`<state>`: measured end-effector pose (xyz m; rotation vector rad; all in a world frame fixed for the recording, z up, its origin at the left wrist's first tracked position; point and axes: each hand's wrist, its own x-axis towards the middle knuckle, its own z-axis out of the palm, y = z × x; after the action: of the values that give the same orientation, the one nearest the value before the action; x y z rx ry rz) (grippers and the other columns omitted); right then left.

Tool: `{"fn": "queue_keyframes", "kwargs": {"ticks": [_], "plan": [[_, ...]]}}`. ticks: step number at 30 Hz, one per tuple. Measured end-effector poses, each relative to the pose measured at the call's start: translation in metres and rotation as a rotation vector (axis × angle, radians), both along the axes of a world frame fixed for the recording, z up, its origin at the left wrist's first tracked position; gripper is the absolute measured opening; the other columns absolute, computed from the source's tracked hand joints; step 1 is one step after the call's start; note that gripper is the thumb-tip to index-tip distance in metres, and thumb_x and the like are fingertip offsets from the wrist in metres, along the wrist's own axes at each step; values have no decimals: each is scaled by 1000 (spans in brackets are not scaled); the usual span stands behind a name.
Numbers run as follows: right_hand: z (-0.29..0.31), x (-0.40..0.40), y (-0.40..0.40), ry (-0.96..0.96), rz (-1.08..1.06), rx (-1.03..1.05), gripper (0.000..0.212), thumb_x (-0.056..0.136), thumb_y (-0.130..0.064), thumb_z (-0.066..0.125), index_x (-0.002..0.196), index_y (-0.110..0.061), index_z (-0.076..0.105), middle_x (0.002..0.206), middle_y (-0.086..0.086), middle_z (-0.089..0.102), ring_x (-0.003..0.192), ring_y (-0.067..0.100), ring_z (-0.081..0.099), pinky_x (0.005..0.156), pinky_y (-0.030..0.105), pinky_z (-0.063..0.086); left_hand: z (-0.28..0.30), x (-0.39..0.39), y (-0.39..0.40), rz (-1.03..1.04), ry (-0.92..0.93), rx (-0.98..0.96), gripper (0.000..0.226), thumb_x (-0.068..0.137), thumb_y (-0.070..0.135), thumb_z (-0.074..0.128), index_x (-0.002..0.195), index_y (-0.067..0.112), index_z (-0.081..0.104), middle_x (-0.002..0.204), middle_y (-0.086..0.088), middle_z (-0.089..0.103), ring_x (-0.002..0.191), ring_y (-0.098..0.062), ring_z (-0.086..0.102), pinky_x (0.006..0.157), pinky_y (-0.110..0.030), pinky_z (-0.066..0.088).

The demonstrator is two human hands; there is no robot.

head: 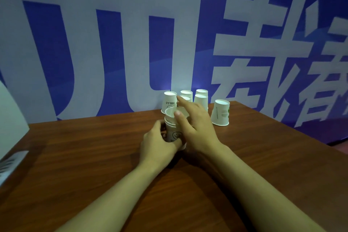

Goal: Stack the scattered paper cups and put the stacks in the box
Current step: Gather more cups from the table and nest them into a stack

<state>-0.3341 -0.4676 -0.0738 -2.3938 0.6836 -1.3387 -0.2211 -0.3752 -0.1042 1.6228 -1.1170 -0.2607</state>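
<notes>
"HELLO", inverted, on upturned cup (pixel 170 101)

We see our left hand (pixel 160 142) curled round the lower part of an upright stack of paper cups (pixel 174 130) on the brown wooden table (pixel 94 165). Our right hand (pixel 195 126) rests over the stack's rim, thumb on the near edge, index finger stretched toward the upside-down cups (pixel 195 98) clustered behind. Another upside-down cup (pixel 220 112) stands apart at the right. A blue banner (pixel 131 34) with large white characters fills the background.
</notes>
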Motion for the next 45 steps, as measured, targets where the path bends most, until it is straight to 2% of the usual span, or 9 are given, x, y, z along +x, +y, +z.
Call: {"fn": "queue_keyframes", "kwargs": {"ticks": [10,16,20,23,28,32,37,40,45], "plan": [[-14,5,-13,39,25,101,61,93,-57,36,137,-24,63,136,-6,63,125,11,51,108,47,40,1,-2,-2,26,15,-1,59,64,44,83,118,34,64,102,12,74,94,-11,71,80,-42,65],[-16,5,-14,6,71,172,56,99,-54,36,143,-26,55,141,-7,58,131,11,48,112,42,38,-1,1,-5,82,14,-12,58,73,37,90,125,29,65,114,11,74,104,-11,69,89,-40,62],[-26,-10,-44,-274,-317,224,46,101,-43,48,143,-23,49,143,-1,52,135,16,45,114,46,37,1,-1,-3,78,18,-5,65,71,45,92,126,28,64,122,11,73,107,-8,67,91,-34,60],[-26,-21,-80,-176,-684,385,80,93,-35,69,158,-22,23,162,8,29,151,31,22,120,58,20,-1,0,-3,70,33,-4,60,71,45,93,122,32,64,120,12,72,103,-5,66,88,-29,59],[-31,-25,-123,-116,-684,472,121,81,-50,81,162,-31,-7,171,8,7,155,38,10,120,63,17,-4,1,-7,68,38,7,70,71,47,92,132,31,61,127,12,69,113,-8,65,93,-33,60],[-30,-25,-131,-140,-673,438,116,80,-44,85,162,-35,3,154,10,43,143,36,33,114,55,32,-5,3,-9,64,41,2,70,70,48,92,131,33,61,125,14,69,112,-6,65,94,-35,60],[-29,-27,-120,-249,-606,295,83,69,-43,89,140,-25,48,128,5,54,121,25,50,97,43,52,-3,1,-6,71,64,-2,69,68,49,92,129,33,64,122,14,71,111,-8,67,95,-41,61],[-25,-29,-112,-385,-467,286,69,65,-34,93,120,-22,53,115,0,58,104,18,61,85,37,60,-2,0,-5,71,68,-9,64,68,48,93,124,34,65,118,15,72,106,-5,68,93,-40,61],[-29,-33,-108,-41,-609,369,71,60,-36,95,114,-25,50,111,1,57,105,17,51,85,33,53,0,-1,-3,71,68,-1,68,67,50,92,127,34,65,118,16,72,108,-6,67,93,-40,61]]}}
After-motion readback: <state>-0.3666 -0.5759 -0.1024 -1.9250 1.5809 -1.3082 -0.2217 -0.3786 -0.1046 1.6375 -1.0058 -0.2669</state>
